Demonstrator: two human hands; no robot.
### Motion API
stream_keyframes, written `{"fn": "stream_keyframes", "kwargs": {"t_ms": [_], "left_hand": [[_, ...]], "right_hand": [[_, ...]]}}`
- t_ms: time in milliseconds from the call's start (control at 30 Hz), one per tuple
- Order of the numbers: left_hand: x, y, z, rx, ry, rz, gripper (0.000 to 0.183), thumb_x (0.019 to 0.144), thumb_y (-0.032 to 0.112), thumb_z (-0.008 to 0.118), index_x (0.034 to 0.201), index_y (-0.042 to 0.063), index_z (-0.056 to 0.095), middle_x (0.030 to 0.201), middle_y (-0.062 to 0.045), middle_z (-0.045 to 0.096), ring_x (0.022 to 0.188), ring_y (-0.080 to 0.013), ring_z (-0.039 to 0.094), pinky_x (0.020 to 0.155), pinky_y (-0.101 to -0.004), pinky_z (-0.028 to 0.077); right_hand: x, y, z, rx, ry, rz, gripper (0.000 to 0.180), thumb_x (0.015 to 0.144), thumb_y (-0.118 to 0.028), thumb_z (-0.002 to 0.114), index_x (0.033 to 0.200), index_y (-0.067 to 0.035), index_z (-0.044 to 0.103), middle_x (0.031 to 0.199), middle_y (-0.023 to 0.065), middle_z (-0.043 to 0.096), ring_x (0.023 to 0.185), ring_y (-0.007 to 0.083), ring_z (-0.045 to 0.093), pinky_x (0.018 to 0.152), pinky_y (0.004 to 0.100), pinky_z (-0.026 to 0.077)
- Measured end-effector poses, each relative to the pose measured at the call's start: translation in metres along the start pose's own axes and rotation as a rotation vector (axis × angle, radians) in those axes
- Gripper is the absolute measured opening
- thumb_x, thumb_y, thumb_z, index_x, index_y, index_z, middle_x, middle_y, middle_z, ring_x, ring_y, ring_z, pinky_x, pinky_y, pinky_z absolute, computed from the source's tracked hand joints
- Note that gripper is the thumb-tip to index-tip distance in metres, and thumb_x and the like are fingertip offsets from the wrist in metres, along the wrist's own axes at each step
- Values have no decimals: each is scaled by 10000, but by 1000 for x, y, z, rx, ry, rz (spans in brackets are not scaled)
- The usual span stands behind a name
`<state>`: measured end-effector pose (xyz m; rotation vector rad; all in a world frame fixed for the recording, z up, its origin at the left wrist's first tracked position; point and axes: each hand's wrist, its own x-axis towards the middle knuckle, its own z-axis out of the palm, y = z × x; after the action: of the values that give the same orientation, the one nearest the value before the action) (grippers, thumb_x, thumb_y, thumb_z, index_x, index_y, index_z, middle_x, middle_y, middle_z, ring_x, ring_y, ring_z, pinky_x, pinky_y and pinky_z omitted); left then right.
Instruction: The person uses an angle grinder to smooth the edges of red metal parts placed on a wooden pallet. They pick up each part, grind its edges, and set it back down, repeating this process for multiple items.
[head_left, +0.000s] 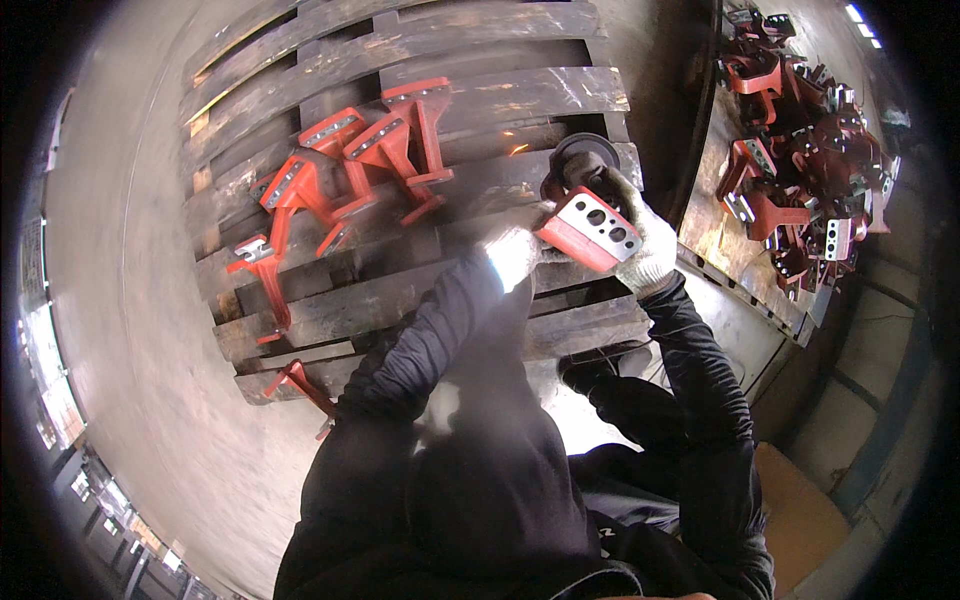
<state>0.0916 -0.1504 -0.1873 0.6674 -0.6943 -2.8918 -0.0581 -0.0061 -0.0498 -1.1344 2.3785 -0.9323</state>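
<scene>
A red metal bracket is held up above the pallet, its bare machined face with several holes turned towards me. My right hand, in a pale work glove, wraps its right side, with darkened fingertips reaching beyond it. My left hand, gloved and blurred, is at the bracket's left edge; what its fingers close on is hidden. Just behind the bracket is a dark round disc-shaped part, possibly of a grinder, mostly covered. Small orange sparks show to its left.
Several red brackets lie on the dark wooden pallet, one at its near left edge. A large heap of similar brackets rests on a wooden surface at right. Concrete floor extends leftward; cardboard lies at lower right.
</scene>
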Motion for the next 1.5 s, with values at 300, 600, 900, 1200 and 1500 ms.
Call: {"fn": "stream_keyframes", "kwargs": {"t_ms": [300,600,900,1200,1500], "left_hand": [[3,24,-10,1215,-176,277,304,1026,96,466,1289,8,592,1263,-105,663,1116,-232,646,996,-350,511],[17,-19,-55,536,-146,210,351,1012,145,529,1340,25,561,1323,-108,639,1190,-210,616,1021,-352,497],[5,-3,-28,591,-136,252,361,1018,137,523,1363,32,546,1337,-108,630,1213,-209,605,1030,-354,496],[-3,19,2,-309,75,-54,301,975,170,627,1207,-20,598,1145,-125,678,1028,-241,693,928,-373,563],[25,84,32,1006,416,60,378,1011,255,477,1201,-42,614,1117,-239,665,995,-322,679,852,-421,555]], "right_hand": [[-9,-9,-7,-205,-59,108,770,762,-256,832,1442,-115,499,1191,156,714,1079,298,713,918,363,562],[-9,-3,-8,-177,-86,127,882,717,-232,877,1478,-107,449,1225,162,698,1111,272,699,947,342,546],[-15,7,-1,-33,-81,207,984,670,-262,927,1493,-82,417,1308,144,652,1185,218,648,1008,345,520],[-3,14,1,-90,146,-196,958,683,-256,919,1497,-159,421,1276,133,679,1152,253,670,983,358,531],[-43,4,-43,367,150,437,909,648,-153,930,1434,-75,481,1281,120,612,1138,233,615,1000,368,507]]}}
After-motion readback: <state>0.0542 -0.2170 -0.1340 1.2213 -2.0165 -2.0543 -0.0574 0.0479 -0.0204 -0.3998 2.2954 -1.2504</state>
